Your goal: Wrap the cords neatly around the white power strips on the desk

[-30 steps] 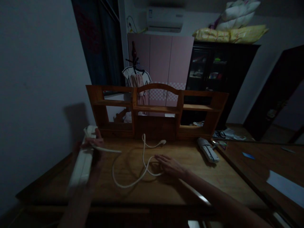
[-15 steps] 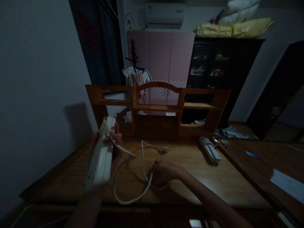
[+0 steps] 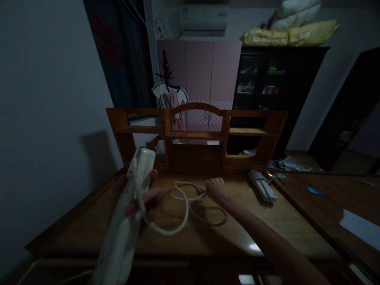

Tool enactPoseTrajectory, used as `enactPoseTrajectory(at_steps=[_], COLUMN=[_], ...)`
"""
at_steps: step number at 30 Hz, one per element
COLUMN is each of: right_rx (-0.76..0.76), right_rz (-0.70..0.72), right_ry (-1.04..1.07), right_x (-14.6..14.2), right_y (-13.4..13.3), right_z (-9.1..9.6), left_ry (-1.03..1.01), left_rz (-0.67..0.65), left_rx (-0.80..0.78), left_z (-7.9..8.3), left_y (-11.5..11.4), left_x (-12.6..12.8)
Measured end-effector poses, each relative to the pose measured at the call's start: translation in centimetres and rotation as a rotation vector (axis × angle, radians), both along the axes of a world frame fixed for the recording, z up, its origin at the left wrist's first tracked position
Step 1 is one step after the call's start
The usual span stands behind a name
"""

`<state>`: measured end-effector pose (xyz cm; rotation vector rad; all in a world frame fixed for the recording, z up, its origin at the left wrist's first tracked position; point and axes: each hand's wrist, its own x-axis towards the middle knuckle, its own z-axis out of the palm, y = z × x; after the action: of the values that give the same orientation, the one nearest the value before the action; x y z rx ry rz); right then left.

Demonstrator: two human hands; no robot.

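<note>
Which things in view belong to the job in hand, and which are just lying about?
Apparently part of the job:
- white power strip, held in the left hand
- white cord, looping from the strip toward the curled right hand

Apparently just lying about:
- second strip, bundled with grey
- blue card
- white sheet

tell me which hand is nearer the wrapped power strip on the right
Right. The right hand is left of the wrapped power strip, apart from it; the left hand is farther left, holding the other strip.
</note>
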<state>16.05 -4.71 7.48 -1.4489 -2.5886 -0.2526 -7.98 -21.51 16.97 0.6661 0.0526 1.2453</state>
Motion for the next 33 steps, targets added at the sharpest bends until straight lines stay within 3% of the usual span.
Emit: enactPoseTrajectory(at_steps=[4,8,12,15,17,20,22,26,29,33], right_rx=[0.126,0.272,0.368,0.282,0.187,0.189,0.181,-0.123,-0.234,-0.212], right_rz=[-0.249,-0.326,-0.196,-0.097,-0.124,-0.095,0.066,0.387,0.464,0.469], right_ry=[0.184,0.345,0.484,0.507,0.473,0.551,0.683,0.773,0.651,0.582], right_x=[3.4,6.2,7.3,7.7,7.6,6.6,5.3,2.6,1.6,1.3], right_y=[4.4,5.8,5.6,5.2,4.2,1.1,-1.9,-7.2,-8.7,-8.9], right_z=[2.7,4.3,2.2,-0.8,-2.0,-1.6,-0.3,1.4,0.7,-0.7], left_ry=[0.349,0.499,0.570,0.598,0.628,0.616,0.569,0.498,0.462,0.412], left_rz=[0.102,0.075,0.035,0.119,0.183,0.201,0.214,0.218,0.234,0.389], left_rx=[0.037,-0.035,-0.236,-0.402,-0.481,-0.538,-0.541,-0.561,-0.562,-0.535], left_z=[-0.3,-1.3,-3.6,-5.7,-7.1,-8.6,-9.1,-9.5,-9.3,-9.1], left_y=[-0.5,-0.1,0.3,0.6,0.8,1.4,1.8,2.4,2.6,3.0], left_x=[1.0,2.1,2.9,3.6,4.0,4.4,4.5,4.9,5.4,5.9])
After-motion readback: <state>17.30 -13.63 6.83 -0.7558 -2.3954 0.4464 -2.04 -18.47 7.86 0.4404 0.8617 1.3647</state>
